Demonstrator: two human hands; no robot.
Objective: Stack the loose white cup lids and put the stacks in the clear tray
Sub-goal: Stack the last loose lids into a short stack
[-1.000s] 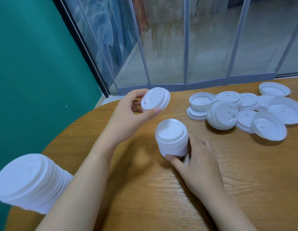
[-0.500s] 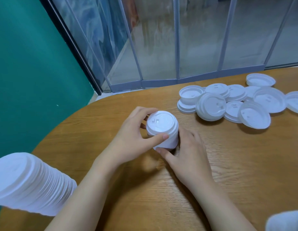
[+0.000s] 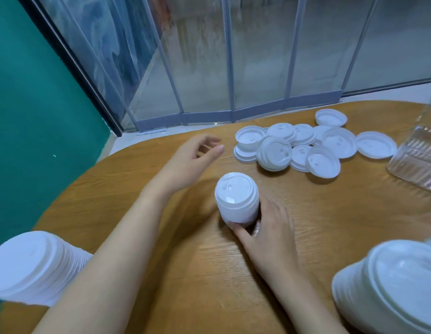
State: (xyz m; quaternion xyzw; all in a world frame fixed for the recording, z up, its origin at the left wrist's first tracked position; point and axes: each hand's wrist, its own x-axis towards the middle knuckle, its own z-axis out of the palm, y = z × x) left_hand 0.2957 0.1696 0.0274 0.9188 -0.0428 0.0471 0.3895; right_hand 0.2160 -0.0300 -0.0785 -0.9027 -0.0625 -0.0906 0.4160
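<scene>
Right hand (image 3: 270, 233) grip grasps the small stack (image 3: 237, 197); left hand (image 3: 192, 160) released, empty. Loose lids (image 3: 289, 148) remain; clear tray (image 3: 417, 160) looks unfilled.

Head camera looks steeply down, close over the table (image 3: 306, 225).

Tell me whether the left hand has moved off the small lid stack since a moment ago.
Yes. The left hand has left the small lid stack, going toward the loose lids.
</scene>
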